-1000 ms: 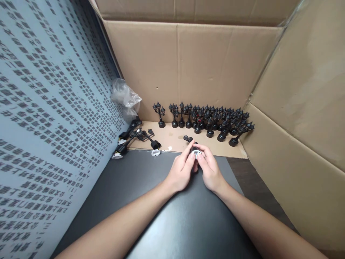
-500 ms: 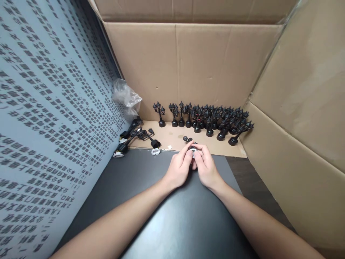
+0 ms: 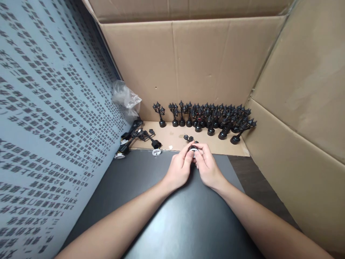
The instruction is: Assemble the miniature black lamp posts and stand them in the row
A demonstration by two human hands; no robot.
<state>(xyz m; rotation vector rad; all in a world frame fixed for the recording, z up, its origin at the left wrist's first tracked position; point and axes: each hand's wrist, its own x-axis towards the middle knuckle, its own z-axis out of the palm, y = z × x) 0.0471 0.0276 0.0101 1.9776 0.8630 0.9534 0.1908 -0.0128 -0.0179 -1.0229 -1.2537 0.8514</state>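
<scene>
Between my hands, over the far part of the dark mat, is a small black street-lamp model, its lamp heads pointing away from me. A round white base cover faces me at its near end. My left hand is closed round the lamp's base from the left, thumb on the cover. From the other side my right hand grips the same base, its thumb also at the cover. Fingers hide most of the base and stem, so I cannot tell whether the cover sits fully in it.
Several finished-looking black lamps stand crowded on a cardboard strip at the back. Left of them lie several lamps with loose white covers on wires. A clear plastic bag rests by the printed left panel. Cardboard walls enclose the back and right.
The view has shifted slightly. Both hands keep their hold on the lamp, with the thumbs and the white cover moved only a little.
</scene>
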